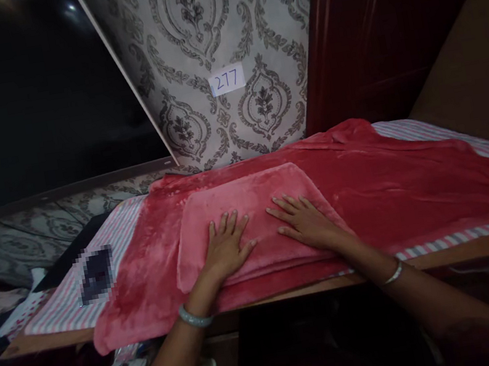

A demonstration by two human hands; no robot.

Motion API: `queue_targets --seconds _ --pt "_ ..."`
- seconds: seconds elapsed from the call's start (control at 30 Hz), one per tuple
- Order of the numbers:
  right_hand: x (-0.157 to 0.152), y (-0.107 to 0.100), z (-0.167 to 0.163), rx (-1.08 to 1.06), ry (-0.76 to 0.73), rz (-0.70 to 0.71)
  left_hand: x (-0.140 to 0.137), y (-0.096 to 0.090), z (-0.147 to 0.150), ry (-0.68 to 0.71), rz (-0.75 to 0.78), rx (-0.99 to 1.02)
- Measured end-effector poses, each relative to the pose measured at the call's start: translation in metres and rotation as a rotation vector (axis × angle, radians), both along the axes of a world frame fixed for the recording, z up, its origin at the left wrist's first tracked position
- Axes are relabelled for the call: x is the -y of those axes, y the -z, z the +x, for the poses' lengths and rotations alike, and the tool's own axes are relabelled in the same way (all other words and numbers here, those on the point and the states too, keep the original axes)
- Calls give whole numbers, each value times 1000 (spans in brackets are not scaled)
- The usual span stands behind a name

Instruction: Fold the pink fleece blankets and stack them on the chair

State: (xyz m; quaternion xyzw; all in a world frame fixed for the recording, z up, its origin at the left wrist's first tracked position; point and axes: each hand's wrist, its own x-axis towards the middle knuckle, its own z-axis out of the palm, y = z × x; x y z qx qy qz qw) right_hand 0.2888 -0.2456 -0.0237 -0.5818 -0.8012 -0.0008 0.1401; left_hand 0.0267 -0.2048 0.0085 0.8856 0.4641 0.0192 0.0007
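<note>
Between your left hand (227, 248) and right hand (305, 221), a strip of folded pink fleece (245, 189) leaves you a passage. Rightward, you can sweep over the low, spread red blanket (395, 189). Ahead, the damask-patterned wall (225, 124) blocks you, flanked by the flat-screen television (34, 105) leftward and a glossy dark-red panel (355, 33) rightward.

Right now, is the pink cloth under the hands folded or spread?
Folded: the pink cloth lies as a compact rectangle, layered along its front edge, on the wider red cloth.
</note>
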Motion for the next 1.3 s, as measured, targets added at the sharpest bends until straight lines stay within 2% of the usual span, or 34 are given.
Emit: queue_targets --seconds 0.27,0.37,0.47,0.53,0.63,0.7,0.77,0.83,0.9,1.03,1.3 --pt "2 1 0 -20 3 -18 25 5 -76 -309 61 -8" --pt "1 2 3 -48 -14 -28 33 9 -103 -327 37 43" --pt "-5 0 10 -131 -46 -37 27 2 -115 -335 61 75" --pt "-16 -6 15 -195 -33 13 10 -10 -111 -332 110 101" --pt "-41 -24 16 -187 56 113 -32 -34 -83 -284 122 116" --pt "-61 -37 11 -124 152 104 -64 -48 -57 -247 52 93" --pt "-77 -43 3 -64 265 57 -92 -54 -33 -285 8 77" --pt "-86 -39 -4 -17 363 21 -111 -50 -16 -336 0 52" --pt "-88 -29 -8 7 412 8 -121 -38 -10 -375 12 23" --pt "-84 -12 -10 -25 424 1 -125 -16 -18 -433 8 52" --pt "-83 -22 -7 -149 397 -33 -142 -7 -29 -429 40 91"
